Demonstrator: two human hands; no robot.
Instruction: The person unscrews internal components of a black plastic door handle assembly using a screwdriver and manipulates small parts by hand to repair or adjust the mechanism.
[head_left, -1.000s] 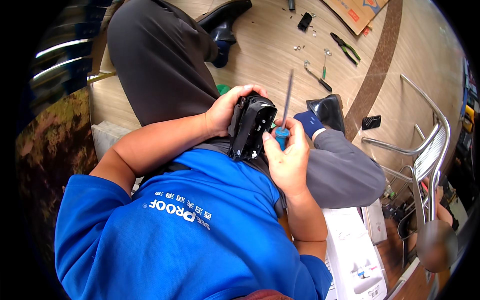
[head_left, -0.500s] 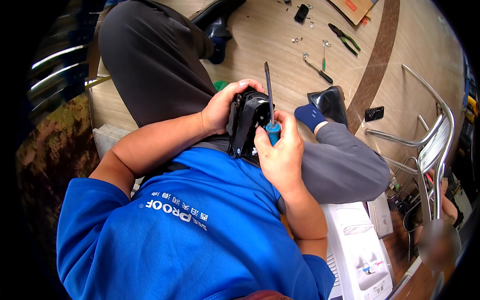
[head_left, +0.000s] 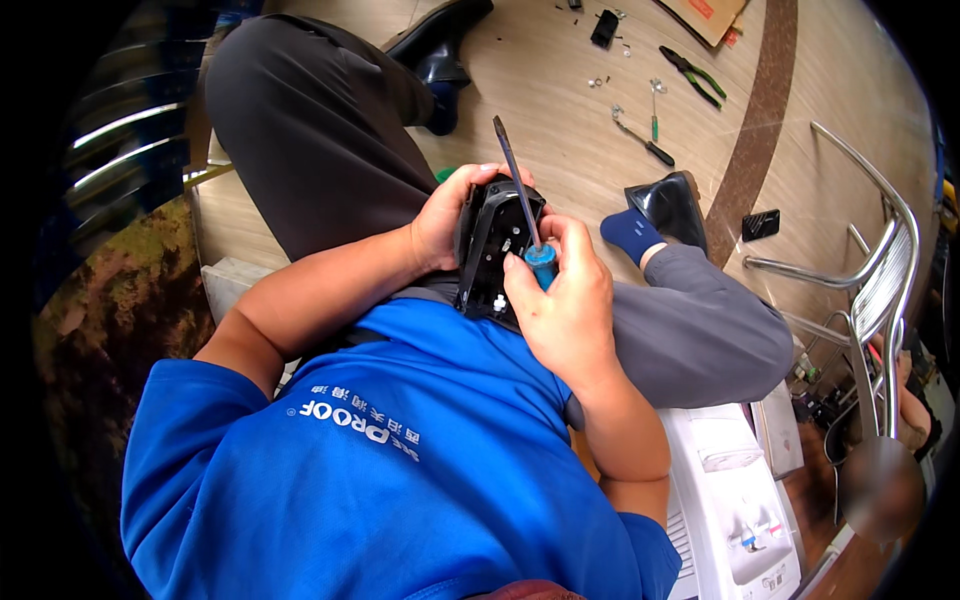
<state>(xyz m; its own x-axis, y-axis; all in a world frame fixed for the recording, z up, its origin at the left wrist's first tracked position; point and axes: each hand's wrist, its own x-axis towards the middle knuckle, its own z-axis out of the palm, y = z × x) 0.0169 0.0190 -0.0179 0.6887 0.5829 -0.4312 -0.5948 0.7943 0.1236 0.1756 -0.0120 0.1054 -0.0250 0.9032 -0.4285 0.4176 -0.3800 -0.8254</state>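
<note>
Wrapped round the left side of a black plastic housing point(head_left: 480, 265) is my left hand point(head_left: 445, 220), holding it above my lap. Small white and metal parts show inside the housing. My right hand point(head_left: 565, 300) closes round the blue handle of a screwdriver point(head_left: 540, 262) and also rests against the housing's right side. The screwdriver's long metal shaft points up and away to the left, across the housing's far end, its tip free in the air. Some of my right fingers are hidden behind the handle and housing.
On the floor ahead lie green-handled pliers point(head_left: 692, 76), a black-handled screwdriver point(head_left: 650, 145), a thin green-handled tool point(head_left: 655, 110) and several small parts. A black phone-like slab point(head_left: 761, 225) lies farther right, near a metal chair point(head_left: 885, 270). A white appliance point(head_left: 735, 500) stands at lower right.
The screwdriver's shaft has tilted further left, across the housing. The housing has turned slightly, showing more of its inside. Both hands keep their holds.
</note>
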